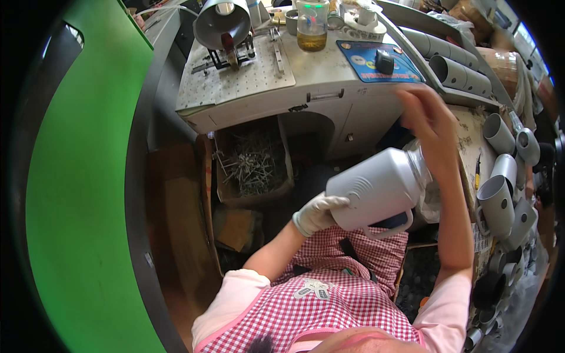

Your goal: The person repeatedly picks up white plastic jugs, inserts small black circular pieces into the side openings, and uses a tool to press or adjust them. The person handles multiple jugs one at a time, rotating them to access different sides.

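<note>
A silver-grey jug body with a side handle lies tilted above the lap, its shiny, clear-looking neck facing up and right. Ridged arcs mark its side. My left hand, in a pale glove, grips it at the base end. My right hand is bare and blurred just above the neck. Nothing shows in it, and its finger pose is hard to make out. The hand's shape partly covers the neck's right side.
A bench ahead carries a grey cylinder on a fixture, a jar of amber liquid and a computer mouse. Grey jugs and a yellow knife lie right. A green panel stands left; a box of metal rods sits below.
</note>
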Tool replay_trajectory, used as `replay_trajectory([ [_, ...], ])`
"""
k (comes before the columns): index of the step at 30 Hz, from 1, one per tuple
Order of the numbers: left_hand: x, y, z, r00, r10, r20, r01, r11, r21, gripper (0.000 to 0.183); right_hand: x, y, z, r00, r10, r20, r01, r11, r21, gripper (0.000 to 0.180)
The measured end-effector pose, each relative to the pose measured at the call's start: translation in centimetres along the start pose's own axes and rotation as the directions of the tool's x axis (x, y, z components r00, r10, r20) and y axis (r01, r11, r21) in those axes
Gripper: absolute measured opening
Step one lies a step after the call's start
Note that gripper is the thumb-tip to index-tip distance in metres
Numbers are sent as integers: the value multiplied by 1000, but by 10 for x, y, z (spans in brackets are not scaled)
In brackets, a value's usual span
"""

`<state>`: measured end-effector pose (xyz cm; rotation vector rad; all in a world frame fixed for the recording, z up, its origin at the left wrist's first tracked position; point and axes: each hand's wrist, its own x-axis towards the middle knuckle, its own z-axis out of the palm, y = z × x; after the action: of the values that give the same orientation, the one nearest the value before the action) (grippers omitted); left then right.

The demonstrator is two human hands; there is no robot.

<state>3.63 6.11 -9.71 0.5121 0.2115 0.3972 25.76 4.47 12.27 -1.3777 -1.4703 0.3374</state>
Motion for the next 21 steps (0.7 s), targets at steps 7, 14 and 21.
replay_trajectory([
  [7,-8,-24,-55,995,-77,66,77,997,7,69,241,46,199,946,-218,239,297,878,-375,82],
  [14,-8,-18,-59,993,-109,-45,111,992,58,78,349,12,289,898,-137,417,385,704,-597,16],
  [21,-8,-18,-66,982,-175,-67,176,984,4,78,226,100,87,995,-41,-94,66,958,280,37],
])
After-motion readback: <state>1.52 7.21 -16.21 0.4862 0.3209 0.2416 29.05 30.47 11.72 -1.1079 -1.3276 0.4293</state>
